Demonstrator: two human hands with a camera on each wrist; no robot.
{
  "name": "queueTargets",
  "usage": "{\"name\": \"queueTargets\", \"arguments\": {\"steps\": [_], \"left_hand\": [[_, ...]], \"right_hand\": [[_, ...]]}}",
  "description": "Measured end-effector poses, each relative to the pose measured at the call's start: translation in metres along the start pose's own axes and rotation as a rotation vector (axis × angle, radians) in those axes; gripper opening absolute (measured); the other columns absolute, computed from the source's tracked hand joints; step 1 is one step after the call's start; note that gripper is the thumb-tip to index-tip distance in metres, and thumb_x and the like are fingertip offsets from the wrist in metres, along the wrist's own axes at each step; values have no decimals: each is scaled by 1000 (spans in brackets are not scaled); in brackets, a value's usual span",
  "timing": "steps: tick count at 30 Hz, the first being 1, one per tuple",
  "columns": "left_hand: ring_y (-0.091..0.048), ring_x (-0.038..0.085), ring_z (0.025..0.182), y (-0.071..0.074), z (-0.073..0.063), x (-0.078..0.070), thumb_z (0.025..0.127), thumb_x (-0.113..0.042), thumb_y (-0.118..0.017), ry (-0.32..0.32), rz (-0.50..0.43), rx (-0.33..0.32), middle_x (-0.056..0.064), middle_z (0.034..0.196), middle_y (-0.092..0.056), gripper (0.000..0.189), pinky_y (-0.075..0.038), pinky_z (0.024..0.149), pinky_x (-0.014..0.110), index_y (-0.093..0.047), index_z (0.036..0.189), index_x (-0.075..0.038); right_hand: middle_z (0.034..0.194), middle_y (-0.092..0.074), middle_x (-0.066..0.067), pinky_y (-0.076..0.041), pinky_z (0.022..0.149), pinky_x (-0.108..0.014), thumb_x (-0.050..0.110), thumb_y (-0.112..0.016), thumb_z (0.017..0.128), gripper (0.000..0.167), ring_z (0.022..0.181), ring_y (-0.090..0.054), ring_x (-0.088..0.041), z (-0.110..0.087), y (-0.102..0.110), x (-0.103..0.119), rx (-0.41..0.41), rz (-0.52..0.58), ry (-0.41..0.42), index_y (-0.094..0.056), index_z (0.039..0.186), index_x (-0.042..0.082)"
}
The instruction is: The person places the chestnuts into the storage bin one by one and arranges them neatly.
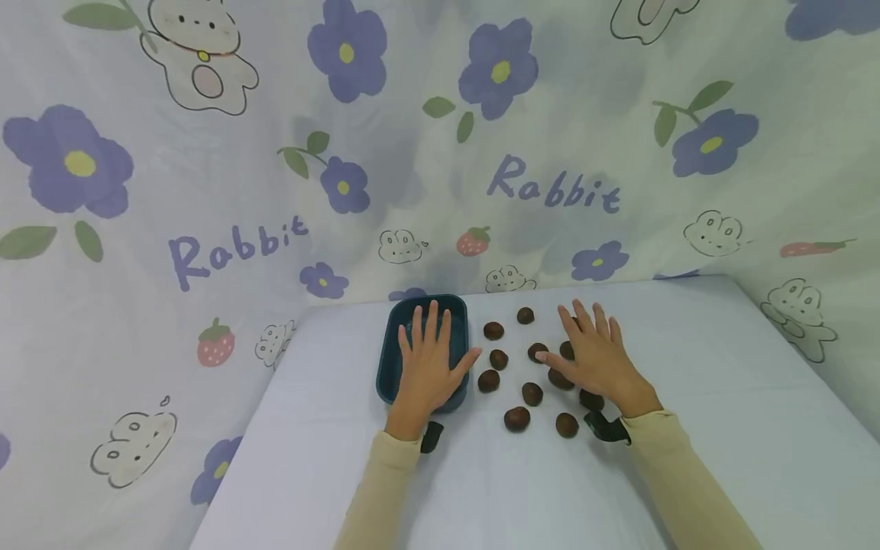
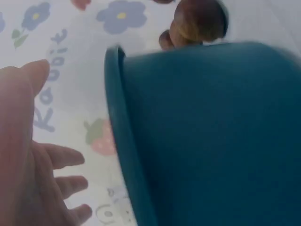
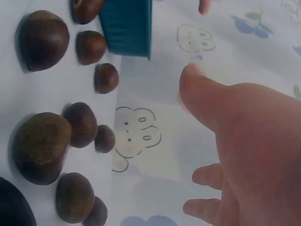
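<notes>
My left hand (image 1: 429,368) is spread over a dark teal plastic tray (image 1: 389,365), fingers straight and apart. In the left wrist view the tray's rim (image 2: 117,122) stands beside the fingers, with a gap between. To the right, my right hand (image 1: 600,362) hovers with spread fingers above several brown chestnuts (image 1: 532,393), partly hiding some of them. The right wrist view shows chestnuts (image 3: 43,41) on the table, and the hand (image 3: 254,136) is apart from them. Neither hand holds anything.
A white cloth covers the table (image 1: 481,489). Behind it hangs a curtain (image 1: 412,153) printed with flowers and rabbits. Each wrist carries a black strap piece (image 1: 608,427). One chestnut (image 1: 517,418) lies nearest the front, right of the tray.
</notes>
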State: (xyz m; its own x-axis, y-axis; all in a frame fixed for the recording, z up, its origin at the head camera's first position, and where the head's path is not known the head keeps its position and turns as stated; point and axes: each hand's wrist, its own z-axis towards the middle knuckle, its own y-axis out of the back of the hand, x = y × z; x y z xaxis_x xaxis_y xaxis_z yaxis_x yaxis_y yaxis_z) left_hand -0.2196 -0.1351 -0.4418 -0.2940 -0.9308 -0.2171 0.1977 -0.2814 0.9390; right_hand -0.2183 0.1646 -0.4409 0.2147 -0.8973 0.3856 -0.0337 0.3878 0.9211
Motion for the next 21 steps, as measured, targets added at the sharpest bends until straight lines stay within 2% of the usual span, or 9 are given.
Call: {"name": "queueTargets", "arguments": {"steps": [9, 15, 21], "left_hand": [[-12, 42, 161, 12, -13, 41, 98, -60, -60, 48, -267, -27, 16, 173, -19, 91, -7, 124, 74, -26, 164, -8], [-17, 41, 159, 15, -25, 74, 96, -58, -64, 123, -316, -54, 17, 172, -22, 93, -12, 126, 69, -26, 164, -8], [-19, 40, 159, 8, -39, 100, 95, -62, -64, 210, -383, -13, 17, 172, -20, 97, -19, 126, 66, -23, 165, -10]], "right_hand": [[166, -25, -32, -15, 120, -76, 52, -61, 101, 85, 152, -19, -59, 1, 11, -4, -57, 49, 19, -32, 159, -3], [163, -29, -34, -18, 120, -74, 51, -58, 103, 82, 150, -25, -58, -2, 15, -5, -67, 66, 37, -34, 158, -5], [160, -36, -35, -23, 122, -69, 47, -61, 102, 79, 148, -32, -54, -4, 18, -8, -76, 65, 48, -38, 155, -7]]}}
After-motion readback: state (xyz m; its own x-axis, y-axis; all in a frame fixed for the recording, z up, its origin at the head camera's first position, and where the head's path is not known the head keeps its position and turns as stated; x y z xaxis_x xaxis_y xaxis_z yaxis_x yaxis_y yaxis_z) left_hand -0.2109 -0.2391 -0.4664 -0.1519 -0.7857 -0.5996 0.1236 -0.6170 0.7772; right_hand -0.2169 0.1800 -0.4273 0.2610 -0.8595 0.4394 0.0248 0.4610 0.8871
